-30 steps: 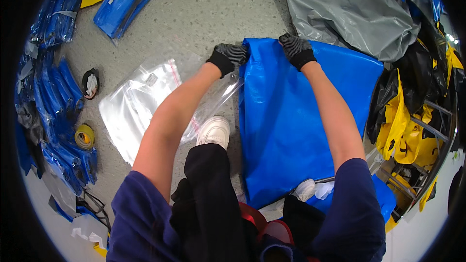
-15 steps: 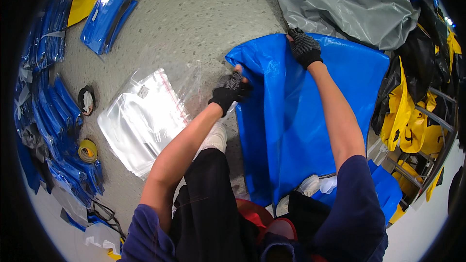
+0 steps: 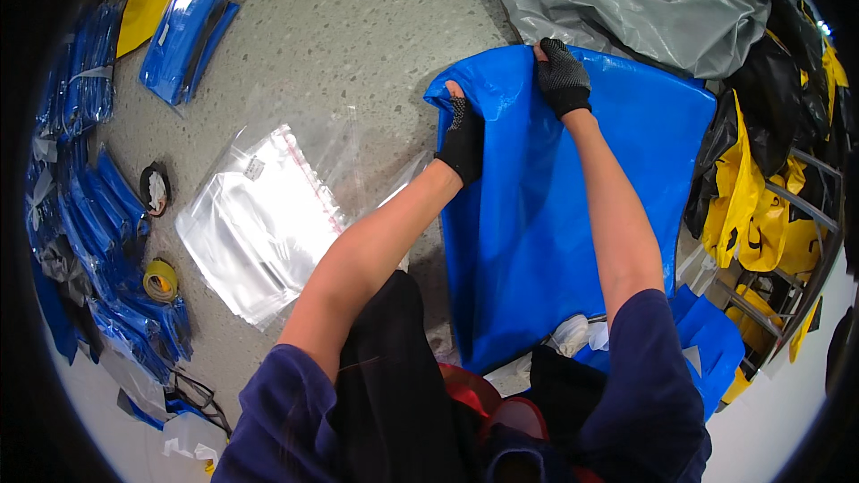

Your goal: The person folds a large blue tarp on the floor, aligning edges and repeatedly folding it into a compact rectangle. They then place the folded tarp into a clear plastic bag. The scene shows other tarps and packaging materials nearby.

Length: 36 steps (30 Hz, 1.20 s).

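A large blue plastic sheet (image 3: 595, 206) lies in front of me, with a fold standing up along its left side. At its far left corner my left hand (image 3: 463, 136), in a black dotted glove with bare fingertips, is closed on the folded part. The thumb shows, while the other fingers are mostly hidden by the sheet. My right hand (image 3: 564, 79), gloved alike, grips the far edge, thumb pointing away from me. Left of the sheet, a stack of clear plastic bags (image 3: 259, 224) rests on the speckled floor.
Folded blue packs (image 3: 181, 43) and a roll of yellow tape (image 3: 161, 281) lie to the left, beside a dark roll (image 3: 155, 189). Grey sheeting (image 3: 626, 4) borders the far edge. A metal rack (image 3: 805, 201) with yellow and black sheets stands at right.
My left hand has moved right and away from me, from the sheet's left edge onto the fold. The fold has shifted left and flattened near me. My right hand keeps its hold.
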Motion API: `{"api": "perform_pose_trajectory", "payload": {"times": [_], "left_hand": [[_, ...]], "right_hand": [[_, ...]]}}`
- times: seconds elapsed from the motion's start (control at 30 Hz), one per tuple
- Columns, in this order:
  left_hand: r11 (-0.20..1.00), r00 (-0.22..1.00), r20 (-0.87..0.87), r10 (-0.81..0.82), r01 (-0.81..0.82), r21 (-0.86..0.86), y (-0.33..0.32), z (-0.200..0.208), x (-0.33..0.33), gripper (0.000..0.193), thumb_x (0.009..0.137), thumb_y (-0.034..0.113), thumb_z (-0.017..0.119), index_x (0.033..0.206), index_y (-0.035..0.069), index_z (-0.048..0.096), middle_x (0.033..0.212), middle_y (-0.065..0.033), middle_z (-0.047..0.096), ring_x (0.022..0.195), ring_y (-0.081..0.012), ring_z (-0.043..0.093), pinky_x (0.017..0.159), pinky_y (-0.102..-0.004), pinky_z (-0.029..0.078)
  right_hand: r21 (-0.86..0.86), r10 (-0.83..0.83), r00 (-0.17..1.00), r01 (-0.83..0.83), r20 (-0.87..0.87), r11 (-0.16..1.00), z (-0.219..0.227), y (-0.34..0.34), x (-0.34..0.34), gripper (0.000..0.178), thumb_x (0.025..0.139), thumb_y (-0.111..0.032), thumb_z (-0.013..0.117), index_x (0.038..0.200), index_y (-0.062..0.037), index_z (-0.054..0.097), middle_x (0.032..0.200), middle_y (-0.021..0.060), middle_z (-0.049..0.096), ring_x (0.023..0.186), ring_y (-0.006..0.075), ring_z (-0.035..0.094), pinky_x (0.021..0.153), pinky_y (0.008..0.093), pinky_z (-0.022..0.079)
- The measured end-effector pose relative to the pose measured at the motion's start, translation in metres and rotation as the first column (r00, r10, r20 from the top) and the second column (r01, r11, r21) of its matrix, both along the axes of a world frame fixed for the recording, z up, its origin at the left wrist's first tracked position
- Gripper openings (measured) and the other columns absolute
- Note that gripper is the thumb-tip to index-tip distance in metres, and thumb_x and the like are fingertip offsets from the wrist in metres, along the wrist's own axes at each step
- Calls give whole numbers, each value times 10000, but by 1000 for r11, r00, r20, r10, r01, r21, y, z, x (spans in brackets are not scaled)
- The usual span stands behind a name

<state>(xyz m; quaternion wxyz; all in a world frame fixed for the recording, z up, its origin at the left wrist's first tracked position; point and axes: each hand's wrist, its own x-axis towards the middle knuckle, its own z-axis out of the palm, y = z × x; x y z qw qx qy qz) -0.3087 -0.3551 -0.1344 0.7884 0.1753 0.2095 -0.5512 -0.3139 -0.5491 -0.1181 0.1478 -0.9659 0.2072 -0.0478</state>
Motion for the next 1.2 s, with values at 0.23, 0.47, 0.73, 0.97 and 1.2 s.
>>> {"api": "perform_pose_trajectory", "payload": {"times": [0.23, 0.47, 0.73, 0.97, 1.2], "left_hand": [[958, 990, -4, -141, 137, 252, 14, -5, 17, 628, 812, 504, 637, 1221, 50, 491, 1184, -165, 567, 1049, -289, 547, 891, -400, 464], [980, 999, 20, 47, -50, 191, 61, -23, 68, 261, 937, 266, 519, 995, 18, 571, 966, -119, 639, 935, -214, 592, 816, -330, 497], [910, 971, 186, -153, 65, 410, 46, -90, 119, 280, 917, 288, 516, 1068, 54, 545, 993, -117, 623, 877, -277, 602, 814, -416, 518], [900, 526, 757, -388, 40, 434, 64, -45, 75, 419, 999, 302, 348, 1216, -19, 508, 1143, -124, 609, 1034, -202, 572, 910, -308, 445], [955, 777, 592, -213, 38, 294, 72, -52, 31, 345, 905, 235, 555, 1187, 50, 483, 1099, -71, 582, 980, -176, 552, 860, -324, 461]], "right_hand": [[-2, -48, 999, 48, 15, 999, -23, -9, -15, 350, 947, -366, 389, 1036, -104, 603, 1085, 139, 598, 991, 338, 575, 843, 423, 457], [-17, -87, 986, 85, -140, 996, -44, -5, -35, 583, 904, -446, 464, 1416, -212, 310, 1430, 154, 359, 1242, 365, 429, 1032, 439, 343], [21, 249, 960, -248, -126, 968, -41, 133, -130, 849, 778, -628, 534, 1382, -59, 357, 1397, 231, 366, 1309, 413, 310, 1039, 622, 160], [208, -208, 963, 171, 171, 963, 32, 141, -57, 812, 580, -658, 717, 1047, -12, 560, 1016, 177, 581, 923, 351, 589, 790, 434, 472], [300, -135, 982, 91, 129, 950, 56, 141, -21, 279, 794, -223, 572, 1014, -70, 650, 1006, 152, 650, 908, 313, 623, 810, 448, 479]]}}
